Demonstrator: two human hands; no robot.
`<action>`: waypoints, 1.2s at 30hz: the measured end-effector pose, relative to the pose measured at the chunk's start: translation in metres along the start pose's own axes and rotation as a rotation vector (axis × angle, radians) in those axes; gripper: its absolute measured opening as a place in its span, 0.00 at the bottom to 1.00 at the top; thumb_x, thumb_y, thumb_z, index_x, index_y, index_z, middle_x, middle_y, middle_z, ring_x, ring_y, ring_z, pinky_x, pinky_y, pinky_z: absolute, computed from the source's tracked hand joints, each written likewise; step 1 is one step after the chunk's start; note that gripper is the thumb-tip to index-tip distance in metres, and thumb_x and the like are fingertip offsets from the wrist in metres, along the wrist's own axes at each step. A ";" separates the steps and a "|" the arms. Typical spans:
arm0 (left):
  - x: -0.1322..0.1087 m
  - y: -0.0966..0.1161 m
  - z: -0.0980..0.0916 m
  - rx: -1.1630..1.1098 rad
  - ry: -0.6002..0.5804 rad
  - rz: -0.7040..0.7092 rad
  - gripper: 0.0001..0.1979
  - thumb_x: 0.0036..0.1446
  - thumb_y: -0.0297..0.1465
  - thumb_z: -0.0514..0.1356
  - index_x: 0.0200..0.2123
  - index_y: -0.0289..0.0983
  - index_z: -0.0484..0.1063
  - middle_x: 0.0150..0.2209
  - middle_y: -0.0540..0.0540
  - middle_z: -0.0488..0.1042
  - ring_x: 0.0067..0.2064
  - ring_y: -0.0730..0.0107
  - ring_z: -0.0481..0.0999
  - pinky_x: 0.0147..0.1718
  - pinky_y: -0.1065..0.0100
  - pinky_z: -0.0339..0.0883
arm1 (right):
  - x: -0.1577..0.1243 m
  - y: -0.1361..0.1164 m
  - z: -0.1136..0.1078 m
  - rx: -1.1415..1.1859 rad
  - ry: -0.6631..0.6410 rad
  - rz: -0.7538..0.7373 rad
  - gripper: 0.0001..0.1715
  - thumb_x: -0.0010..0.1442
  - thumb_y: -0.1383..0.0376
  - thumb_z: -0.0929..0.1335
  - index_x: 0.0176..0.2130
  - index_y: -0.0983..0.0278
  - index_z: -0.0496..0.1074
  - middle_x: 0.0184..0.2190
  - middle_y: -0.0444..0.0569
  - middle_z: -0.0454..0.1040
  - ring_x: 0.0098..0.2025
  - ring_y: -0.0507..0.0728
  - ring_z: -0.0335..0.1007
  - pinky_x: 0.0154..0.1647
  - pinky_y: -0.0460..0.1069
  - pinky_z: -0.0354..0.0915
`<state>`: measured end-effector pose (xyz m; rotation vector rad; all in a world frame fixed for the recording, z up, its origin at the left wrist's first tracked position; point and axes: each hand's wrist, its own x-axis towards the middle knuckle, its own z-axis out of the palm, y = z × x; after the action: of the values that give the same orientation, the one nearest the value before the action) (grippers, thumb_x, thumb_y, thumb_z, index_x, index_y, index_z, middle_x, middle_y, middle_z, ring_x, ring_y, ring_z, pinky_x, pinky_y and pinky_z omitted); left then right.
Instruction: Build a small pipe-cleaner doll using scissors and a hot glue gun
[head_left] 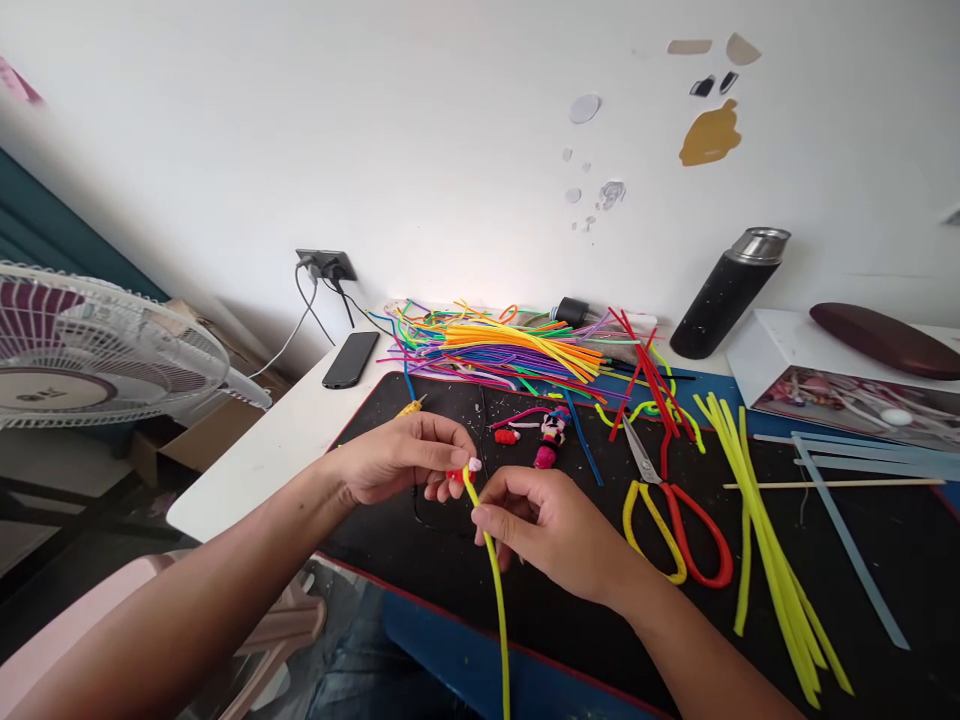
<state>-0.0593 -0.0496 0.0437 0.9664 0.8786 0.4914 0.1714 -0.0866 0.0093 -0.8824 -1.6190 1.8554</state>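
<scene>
My left hand pinches a small red and white piece that looks made of coiled pipe cleaner. From that piece a long yellow pipe cleaner runs down past the lower edge of the view. The fingers of my right hand are closed on the yellow pipe cleaner just below the piece. Beyond my hands lie a small red coil and a pink, black and blue figure. Scissors with one yellow and one red handle rest to the right of my right hand.
A heap of coloured pipe cleaners lies along the wall. Yellow pipe cleaners and pale blue strips are at the right. A phone, a black flask, a white box and a fan surround the black mat.
</scene>
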 end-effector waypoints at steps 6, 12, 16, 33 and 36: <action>0.004 0.001 -0.006 -0.045 0.000 0.019 0.15 0.50 0.38 0.77 0.32 0.32 0.82 0.24 0.44 0.79 0.23 0.74 0.75 0.21 0.78 0.65 | -0.003 -0.008 0.001 0.059 -0.076 0.009 0.17 0.64 0.54 0.75 0.35 0.63 0.73 0.27 0.44 0.78 0.26 0.50 0.69 0.29 0.44 0.64; 0.006 0.001 -0.010 -0.059 -0.001 0.014 0.15 0.50 0.38 0.77 0.31 0.32 0.82 0.24 0.44 0.78 0.23 0.74 0.75 0.21 0.77 0.65 | -0.004 -0.009 0.002 0.019 -0.082 0.016 0.20 0.62 0.51 0.77 0.33 0.64 0.75 0.25 0.43 0.76 0.29 0.52 0.72 0.32 0.45 0.65; 0.006 0.001 -0.012 -0.070 -0.018 0.016 0.15 0.50 0.38 0.77 0.30 0.32 0.81 0.23 0.44 0.78 0.22 0.75 0.73 0.21 0.77 0.64 | -0.004 -0.008 0.000 0.045 -0.076 0.018 0.19 0.63 0.52 0.76 0.33 0.64 0.73 0.25 0.42 0.75 0.25 0.49 0.67 0.27 0.44 0.63; 0.001 -0.002 -0.027 0.031 -0.141 0.002 0.16 0.49 0.40 0.76 0.29 0.33 0.81 0.23 0.44 0.78 0.20 0.74 0.72 0.19 0.75 0.60 | -0.003 -0.009 -0.005 -0.021 -0.047 0.017 0.20 0.64 0.50 0.75 0.33 0.63 0.74 0.23 0.42 0.73 0.27 0.51 0.67 0.29 0.45 0.61; -0.001 0.001 -0.027 0.067 -0.166 -0.007 0.15 0.49 0.40 0.76 0.30 0.34 0.82 0.23 0.44 0.78 0.20 0.74 0.72 0.19 0.74 0.61 | -0.004 -0.009 -0.006 -0.036 -0.041 0.021 0.20 0.63 0.50 0.75 0.33 0.63 0.75 0.23 0.41 0.70 0.26 0.51 0.66 0.28 0.45 0.60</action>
<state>-0.0819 -0.0364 0.0376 1.0495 0.7519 0.3720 0.1783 -0.0840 0.0187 -0.8850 -1.6785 1.8760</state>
